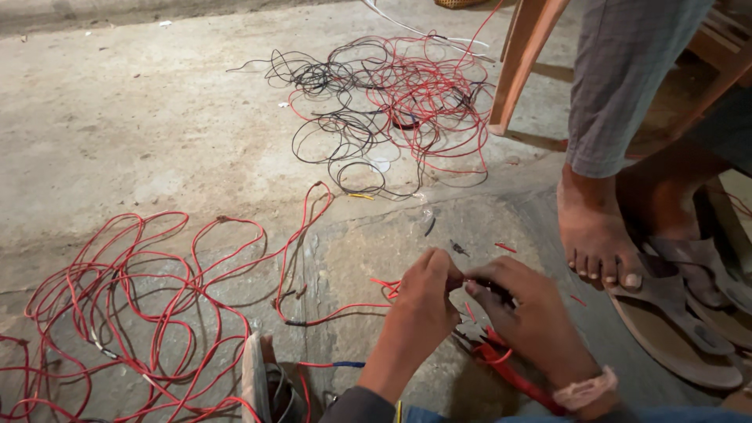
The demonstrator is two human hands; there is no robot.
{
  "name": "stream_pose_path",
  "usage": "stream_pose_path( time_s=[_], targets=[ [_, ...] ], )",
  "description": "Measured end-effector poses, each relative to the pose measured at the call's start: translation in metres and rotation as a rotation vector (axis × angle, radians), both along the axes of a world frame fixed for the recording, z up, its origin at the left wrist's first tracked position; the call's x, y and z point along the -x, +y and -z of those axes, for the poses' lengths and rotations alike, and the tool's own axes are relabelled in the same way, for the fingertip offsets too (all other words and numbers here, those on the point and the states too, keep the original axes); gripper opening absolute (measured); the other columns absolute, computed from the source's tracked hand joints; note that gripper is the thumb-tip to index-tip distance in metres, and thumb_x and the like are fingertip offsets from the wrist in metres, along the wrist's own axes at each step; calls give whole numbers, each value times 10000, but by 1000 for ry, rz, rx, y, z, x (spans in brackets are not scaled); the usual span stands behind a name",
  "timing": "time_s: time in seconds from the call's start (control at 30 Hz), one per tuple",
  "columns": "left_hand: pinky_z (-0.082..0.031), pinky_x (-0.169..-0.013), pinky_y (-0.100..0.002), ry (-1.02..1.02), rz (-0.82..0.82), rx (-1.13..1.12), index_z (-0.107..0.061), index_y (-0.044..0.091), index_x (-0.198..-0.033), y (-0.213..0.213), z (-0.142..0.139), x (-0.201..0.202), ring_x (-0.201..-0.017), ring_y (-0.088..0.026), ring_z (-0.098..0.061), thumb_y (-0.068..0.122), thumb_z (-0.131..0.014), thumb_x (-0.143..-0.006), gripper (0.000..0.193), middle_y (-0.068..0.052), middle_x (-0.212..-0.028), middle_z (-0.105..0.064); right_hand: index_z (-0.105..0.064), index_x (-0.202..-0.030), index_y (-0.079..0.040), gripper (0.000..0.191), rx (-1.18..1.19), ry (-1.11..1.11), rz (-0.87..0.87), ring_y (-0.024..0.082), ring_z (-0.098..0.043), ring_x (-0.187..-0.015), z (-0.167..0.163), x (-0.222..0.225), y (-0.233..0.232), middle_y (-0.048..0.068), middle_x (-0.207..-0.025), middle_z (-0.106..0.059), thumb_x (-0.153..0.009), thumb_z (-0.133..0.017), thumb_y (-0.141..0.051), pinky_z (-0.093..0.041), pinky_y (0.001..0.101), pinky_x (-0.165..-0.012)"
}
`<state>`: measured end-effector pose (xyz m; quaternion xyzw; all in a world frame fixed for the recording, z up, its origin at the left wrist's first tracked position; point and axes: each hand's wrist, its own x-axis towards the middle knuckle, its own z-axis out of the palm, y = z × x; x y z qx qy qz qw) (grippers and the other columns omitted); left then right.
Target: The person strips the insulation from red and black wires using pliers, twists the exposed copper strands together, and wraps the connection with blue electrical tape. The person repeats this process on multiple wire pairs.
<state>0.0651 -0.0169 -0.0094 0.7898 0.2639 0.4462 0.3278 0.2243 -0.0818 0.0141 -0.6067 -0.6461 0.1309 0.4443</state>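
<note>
Low over a concrete floor [157,117], the left hand [423,301] and right hand [525,313] pinch, fingers closed, a dark wire end [478,280] between them, near red-handled pliers [509,368] and loose red wire [141,298].

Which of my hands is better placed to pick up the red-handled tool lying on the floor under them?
Probably the right hand: the red-handled tool lies just beneath it, while the left hand sits further off, pinching the wire end.

Thin red wire [385,287], end pinched between both hands, perhaps stripped, trailing left across the concrete floor
</note>
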Motion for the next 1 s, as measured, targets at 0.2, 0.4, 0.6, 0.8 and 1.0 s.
stream_pose_path(
  time_s=[0.2,0.4,0.6,0.8,1.0],
  targets=[
    [-501,-755,-442,8,86,-2,-509,5,-946,1,1,1,-948,-389,-616,-158,-614,-667,339,-152,-971,-612,-707,-905,-33,104,119,-69,14,251,-614,-654,36,-15,3,109,-766,-640,-882,-678,-130,-467,313,-599],
    [-530,-674,-383,-57,184,36,-498,-15,-926,9,-3,9,-810,-351,-630,-194,-567,-667,322,-147,-926,-590,-639,-884,0,134,533,1514,-103,80,-445,-569,61,-9,4,-16,-706,-525,-933,-633,-124,-343,249,-486],
    [-504,-616,-342,-111,181,128,-518,-22,-909,6,-5,7,-756,-270,-641,-224,-543,-642,336,-134,-894,-605,-703,-942,-6,139,369,647,-80,106,-565,-662,27,-9,0,36,-752,-637,-844,-715,-104,-495,263,-597],
    [-548,-641,-310,-135,192,192,-494,-21,-887,8,-1,1,-805,-247,-697,-221,-526,-621,335,-125,-889,-616,-709,-959,-43,184,119,-36,62,239,-734,-716,1,6,-5,102,-846,-724,-791,-750,-105,-581,304,-599],
    [-530,-619,-333,-101,170,200,-511,-23,-869,9,-2,1,-782,-263,-695,-210,-539,-619,313,-123,-876,-650,-736,-959,-31,169,2,-57,99,251,-695,-671,3,9,-10,122,-814,-717,-821,-747,-129,-524,345,-575]
  ],
)
